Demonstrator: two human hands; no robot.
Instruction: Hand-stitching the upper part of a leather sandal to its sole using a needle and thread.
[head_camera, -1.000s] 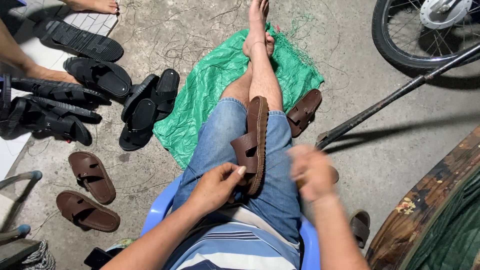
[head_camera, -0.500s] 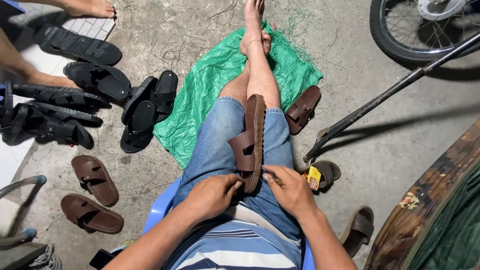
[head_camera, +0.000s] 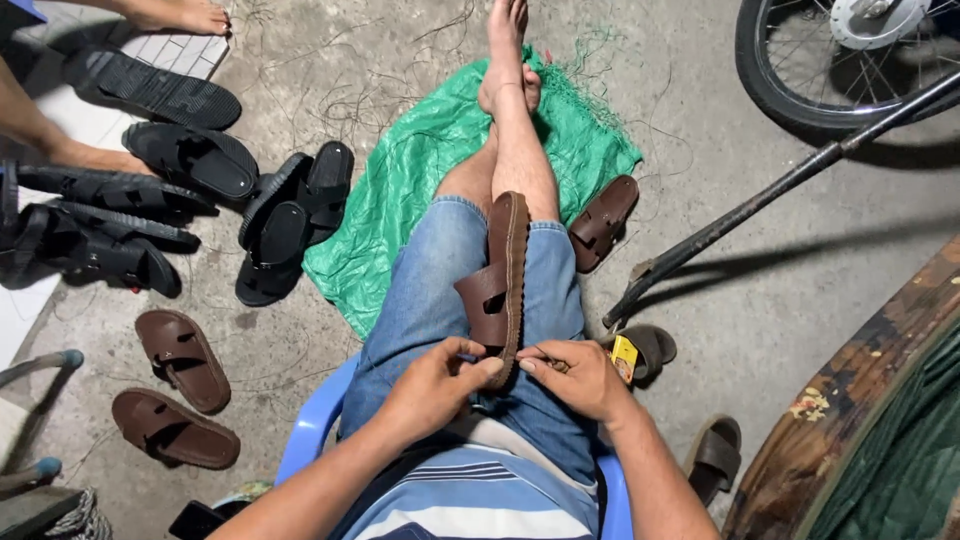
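My hands have room over my lap. To my left, brown sandals (head_camera: 180, 358) and black sandals (head_camera: 290, 225) crowd the floor; bare concrete lies between them. To my right, a metal bar (head_camera: 760, 195) slants across, with a wooden edge (head_camera: 850, 400) near and a wheel (head_camera: 800, 60) far.

Bare grey concrete floor (head_camera: 760, 330), a green sheet (head_camera: 400, 210) spread on it, a blue plastic chair (head_camera: 310, 440), evenly lit.
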